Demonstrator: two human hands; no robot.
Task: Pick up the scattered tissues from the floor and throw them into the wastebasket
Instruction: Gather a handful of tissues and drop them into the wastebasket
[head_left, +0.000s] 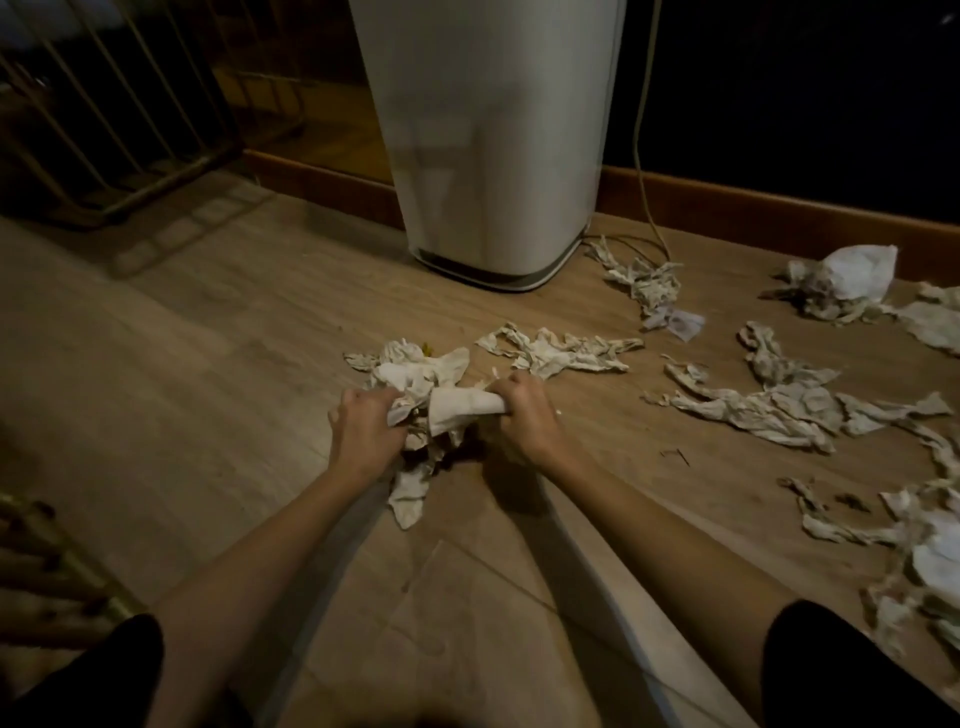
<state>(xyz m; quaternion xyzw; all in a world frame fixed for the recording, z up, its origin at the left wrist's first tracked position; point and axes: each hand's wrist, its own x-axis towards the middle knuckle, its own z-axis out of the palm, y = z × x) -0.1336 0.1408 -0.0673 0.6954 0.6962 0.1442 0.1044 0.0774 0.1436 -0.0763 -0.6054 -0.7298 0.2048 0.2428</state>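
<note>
A bundle of crumpled white tissues (431, 395) lies on the wooden floor (208, 364) in front of me. My left hand (363, 426) grips its left side and my right hand (519, 415) grips its right side, both closed on the paper. Part of the bundle hangs below my hands. A tall white wastebasket (493, 156) stands just beyond, against the wall. Several more crumpled tissues (769, 410) lie scattered across the floor to the right, and one strip (556, 351) lies just past my right hand.
A wooden slatted frame (119, 119) stands at the back left. A cable (644, 156) runs down the dark wall beside the wastebasket. A wooden baseboard (753, 208) lines the wall. A woven object (47, 561) sits at the lower left.
</note>
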